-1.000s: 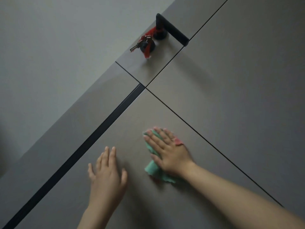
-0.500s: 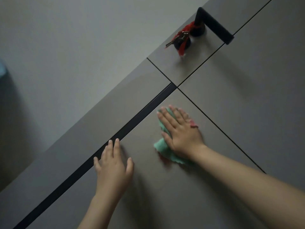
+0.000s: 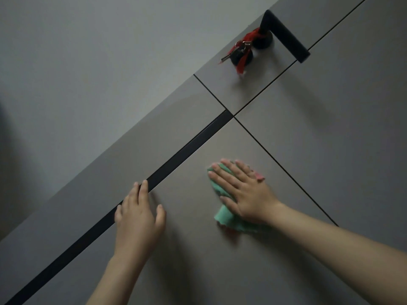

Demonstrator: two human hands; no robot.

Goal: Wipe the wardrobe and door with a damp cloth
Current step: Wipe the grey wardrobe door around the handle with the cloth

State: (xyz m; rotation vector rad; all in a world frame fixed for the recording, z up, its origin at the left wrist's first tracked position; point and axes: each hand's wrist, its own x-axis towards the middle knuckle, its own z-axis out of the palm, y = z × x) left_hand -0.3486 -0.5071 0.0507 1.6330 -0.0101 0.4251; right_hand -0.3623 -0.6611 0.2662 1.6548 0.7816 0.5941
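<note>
A grey-brown door (image 3: 308,128) with thin dark grooves fills the view, tilted by the camera angle. My right hand (image 3: 244,190) lies flat on a green cloth (image 3: 224,216) with a pink edge and presses it against the lower door panel, fingers straight. My left hand (image 3: 138,216) rests flat on the same panel, its fingertips reaching the dark edge strip (image 3: 176,155) of the door.
A black lever handle (image 3: 284,34) sits at the upper right, with keys on a red ribbon (image 3: 241,51) in the lock below it. A plain grey wall (image 3: 88,62) lies left of the door frame.
My right hand slid the cloth up along the panel, then back down. My left hand moved up to the dark edge strip. The camera view shifted, so the handle sits further right.
</note>
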